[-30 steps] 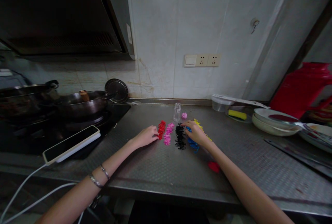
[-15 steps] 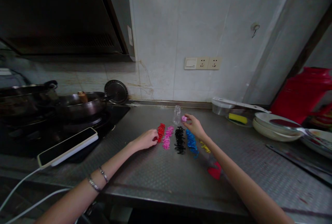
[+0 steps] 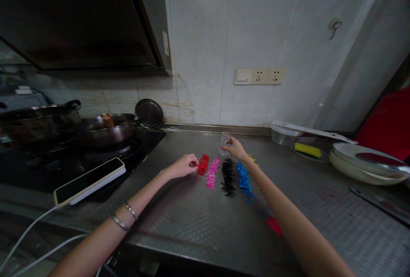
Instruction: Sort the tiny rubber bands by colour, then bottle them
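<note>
My left hand is at the left edge of a red pile of small bands, its fingers curled into a pinch; whether anything is between them I cannot make out. My right hand is closed around the side of a small clear jar that stands upright behind the piles. Between my hands and nearer me lie rows of small bands: pink, black and blue. Some yellow bands show partly behind my right wrist.
A red flat piece lies beside my right forearm. To the left are a phone on a white block and pans on the stove. Bowls, a yellow sponge and a plastic tub stand at right.
My right hand has moved to the jar and closed on it; the pink thing it held no longer shows. My left hand stays by the red bands. The view has shifted slightly.
</note>
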`<state>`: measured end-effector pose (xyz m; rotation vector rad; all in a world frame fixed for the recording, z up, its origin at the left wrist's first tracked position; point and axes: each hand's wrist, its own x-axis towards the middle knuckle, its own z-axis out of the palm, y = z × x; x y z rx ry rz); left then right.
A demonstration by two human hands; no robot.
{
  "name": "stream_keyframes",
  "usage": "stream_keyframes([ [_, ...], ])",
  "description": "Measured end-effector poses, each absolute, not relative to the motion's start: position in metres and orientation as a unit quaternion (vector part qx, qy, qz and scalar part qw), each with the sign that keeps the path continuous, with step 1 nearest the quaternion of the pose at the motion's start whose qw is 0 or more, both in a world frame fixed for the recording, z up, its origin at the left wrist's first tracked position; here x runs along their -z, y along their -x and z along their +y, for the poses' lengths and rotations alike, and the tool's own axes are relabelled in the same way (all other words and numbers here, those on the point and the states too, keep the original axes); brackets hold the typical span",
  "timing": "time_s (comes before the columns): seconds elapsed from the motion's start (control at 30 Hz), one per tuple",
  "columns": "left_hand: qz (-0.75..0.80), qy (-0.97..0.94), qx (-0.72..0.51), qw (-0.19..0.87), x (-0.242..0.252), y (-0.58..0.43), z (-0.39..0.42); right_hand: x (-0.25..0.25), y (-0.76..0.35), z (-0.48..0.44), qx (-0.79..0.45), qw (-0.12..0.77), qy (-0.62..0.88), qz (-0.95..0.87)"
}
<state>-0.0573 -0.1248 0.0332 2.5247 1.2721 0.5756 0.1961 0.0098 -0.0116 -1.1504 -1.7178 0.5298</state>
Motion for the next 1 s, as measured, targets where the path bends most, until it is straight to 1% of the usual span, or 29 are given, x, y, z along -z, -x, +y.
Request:
stream_keyframes([
  [0.17, 0.436, -0.861, -0.233, 0.122, -0.05, 0.056, -0.105, 0.017, -0.197, 0.014, -0.218, 0.462, 0.473, -0.717],
  [0.3, 0.432, -0.856, -0.259, 0.113, -0.066, 0.048, -0.08, 0.018, -0.197, 0.014, -0.226, 0.466, 0.461, -0.721],
  [0.53, 0.411, -0.865, -0.269, 0.106, -0.107, 0.012, -0.03, 0.018, -0.195, 0.009, -0.24, 0.468, 0.457, -0.717],
  [0.73, 0.379, -0.889, -0.224, 0.123, -0.121, -0.024, 0.013, 0.014, -0.192, 0.002, -0.223, 0.467, 0.464, -0.719],
  [1.0, 0.367, -0.911, -0.137, 0.127, -0.124, -0.049, 0.038, 0.012, -0.191, 0.001, -0.199, 0.467, 0.473, -0.72],
])
